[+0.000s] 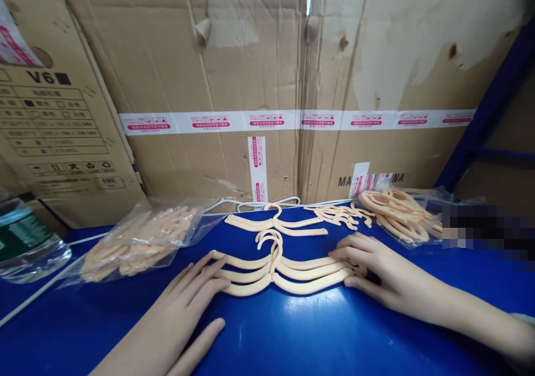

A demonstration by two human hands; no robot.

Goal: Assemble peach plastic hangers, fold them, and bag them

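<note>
Several cream-coloured plastic hangers [247, 289] lie nested together on the blue tabletop, their hooks pointing away from me. My left hand [186, 301] rests at their left ends, fingers stretched out and thumb apart, with the fingertips touching the arms. At the other end, my right hand [382, 267] has its thumb on the near side and fingers on the far side, closed around the hangers' right tips. Just behind lie more hangers [301, 232], partly overlapping. Small loose cream hook-like pieces [340, 215] are heaped to the right of those.
On the left, a clear plastic bag [146, 239] contains cream parts, beside a water bottle [29, 245]. Another bag of cream rounded parts [397, 211] lies at the back right. Taped cardboard [217, 81] stands behind the blue table [276, 337]. A white cord [42, 289] crosses the left side.
</note>
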